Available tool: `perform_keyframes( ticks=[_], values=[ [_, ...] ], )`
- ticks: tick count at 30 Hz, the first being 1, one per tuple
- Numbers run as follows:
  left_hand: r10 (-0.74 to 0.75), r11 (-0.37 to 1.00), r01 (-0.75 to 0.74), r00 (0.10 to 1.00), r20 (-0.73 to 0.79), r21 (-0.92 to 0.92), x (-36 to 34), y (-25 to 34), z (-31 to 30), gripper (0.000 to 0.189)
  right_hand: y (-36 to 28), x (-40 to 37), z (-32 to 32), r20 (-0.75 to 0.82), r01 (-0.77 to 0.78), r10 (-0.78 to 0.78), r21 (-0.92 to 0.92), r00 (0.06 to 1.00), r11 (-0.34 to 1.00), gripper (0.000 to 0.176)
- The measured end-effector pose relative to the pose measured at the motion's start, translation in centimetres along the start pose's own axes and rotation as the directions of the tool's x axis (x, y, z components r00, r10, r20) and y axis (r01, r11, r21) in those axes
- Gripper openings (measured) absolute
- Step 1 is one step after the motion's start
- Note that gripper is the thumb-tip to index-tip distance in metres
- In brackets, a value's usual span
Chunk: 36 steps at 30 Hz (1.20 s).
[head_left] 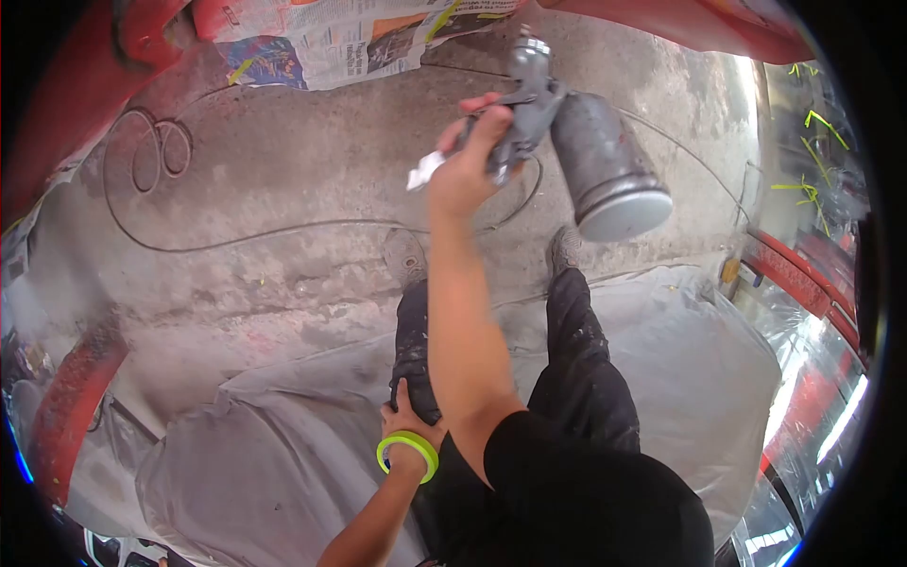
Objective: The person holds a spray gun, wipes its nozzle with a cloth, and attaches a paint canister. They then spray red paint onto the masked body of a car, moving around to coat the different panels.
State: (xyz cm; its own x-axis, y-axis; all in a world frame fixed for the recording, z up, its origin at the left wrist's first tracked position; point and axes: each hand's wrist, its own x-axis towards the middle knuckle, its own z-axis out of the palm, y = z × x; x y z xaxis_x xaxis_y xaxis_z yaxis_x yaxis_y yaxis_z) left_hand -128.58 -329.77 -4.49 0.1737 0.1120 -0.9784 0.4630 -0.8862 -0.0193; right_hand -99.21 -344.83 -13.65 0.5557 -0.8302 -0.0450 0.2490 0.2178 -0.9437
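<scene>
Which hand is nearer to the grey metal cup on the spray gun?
Right. The right hand grips the spray gun by its handle, beside the metal cup; the left hand rests far from it on the trouser leg, a green tape roll around its wrist.

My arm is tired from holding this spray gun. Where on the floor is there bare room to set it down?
Bare concrete lies left of the spray gun, between the newspaper, the hose loops and the shoes. Crowded: the grey sheet around the legs, and the masked red panels at right.
</scene>
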Motion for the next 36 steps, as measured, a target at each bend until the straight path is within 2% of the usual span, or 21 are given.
perform_keyframes(
  ticks=[1, 3, 9, 12, 15, 18, 20, 23, 25, 27, 29, 31, 34, 36],
  values=[
    [-0.063, 0.996, 0.065, 0.997, 0.043, -0.053, -0.7, 1.0, -1.6, 0.109, 0.5, 1.2, -0.6, -0.043, 0.005, -0.007, -0.035, 0.999, 0.999, 0.035],
    [-0.025, 0.998, 0.025, 1.000, 0.011, -0.060, -0.5, 0.5, -1.6, 0.110, 2.8, 4.3, -1.6, -0.129, 0.017, -0.029, -0.092, 0.991, 0.996, 0.039],
    [-0.002, 0.999, 0.001, 1.000, -0.014, -0.049, -0.3, 0.2, -2.6, 0.109, 7.5, 12.2, -2.9, -0.421, -0.238, 0.186, -0.074, 0.888, 0.968, 0.044],
    [-0.007, 0.999, 0.006, 1.000, -0.017, -0.039, -0.2, 0.3, -2.7, 0.109, 8.6, 13.7, -2.9, -0.483, -0.321, 0.255, -0.057, 0.838, 0.945, 0.048],
    [-0.003, 1.000, 0.003, 1.000, -0.011, -0.030, -0.2, 0.8, -3.1, 0.109, 8.6, 12.8, -2.5, -0.467, -0.298, 0.223, -0.092, 0.856, 0.950, 0.047],
    [0.002, 1.000, -0.002, 1.000, -0.010, -0.008, -0.2, 1.1, -3.2, 0.108, 8.8, 10.8, -2.4, -0.412, -0.175, 0.077, -0.204, 0.908, 0.963, 0.043],
    [-0.001, 1.000, 0.001, 1.000, -0.010, 0.007, 0.0, 1.2, -3.2, 0.108, 9.3, 9.8, -2.7, -0.321, -0.015, -0.105, -0.350, 0.941, 0.937, 0.044],
    [-0.007, 1.000, 0.007, 1.000, -0.007, 0.010, 0.1, 1.2, -3.0, 0.107, 10.2, 9.5, -2.3, -0.220, 0.194, -0.369, -0.558, 0.903, 0.807, 0.044],
    [0.000, 1.000, 0.000, 1.000, -0.016, 0.007, 0.1, 1.1, -2.8, 0.107, 11.0, 9.9, -2.2, -0.225, 0.184, -0.396, -0.619, 0.890, 0.764, 0.044],
    [-0.001, 1.000, 0.001, 1.000, -0.024, 0.015, 0.1, 1.3, -2.6, 0.107, 12.3, 10.9, -2.7, -0.302, 0.057, -0.288, -0.594, 0.909, 0.803, 0.043],
    [-0.007, 0.999, 0.008, 1.000, -0.027, 0.035, 0.0, 1.5, -2.5, 0.106, 10.9, 10.9, -3.3, -0.403, -0.173, -0.008, -0.411, 0.915, 0.895, 0.042],
    [-0.012, 0.997, 0.014, 1.000, -0.022, 0.075, -0.1, 1.8, -2.4, 0.105, 7.0, 9.2, -3.9, -0.401, -0.294, 0.179, -0.245, 0.898, 0.924, 0.040],
    [0.000, 0.997, 0.000, 1.000, -0.001, 0.074, -0.3, 2.6, -2.8, 0.105, -2.8, 5.4, -5.2, -0.223, -0.354, 0.319, -0.138, 0.921, 0.925, 0.031],
    [0.011, 0.995, -0.008, 1.000, -0.026, 0.097, -0.1, 2.6, -2.4, 0.104, -7.4, 3.5, -7.6, -0.009, -0.292, 0.299, -0.250, 0.954, 0.923, 0.028]
  ],
)
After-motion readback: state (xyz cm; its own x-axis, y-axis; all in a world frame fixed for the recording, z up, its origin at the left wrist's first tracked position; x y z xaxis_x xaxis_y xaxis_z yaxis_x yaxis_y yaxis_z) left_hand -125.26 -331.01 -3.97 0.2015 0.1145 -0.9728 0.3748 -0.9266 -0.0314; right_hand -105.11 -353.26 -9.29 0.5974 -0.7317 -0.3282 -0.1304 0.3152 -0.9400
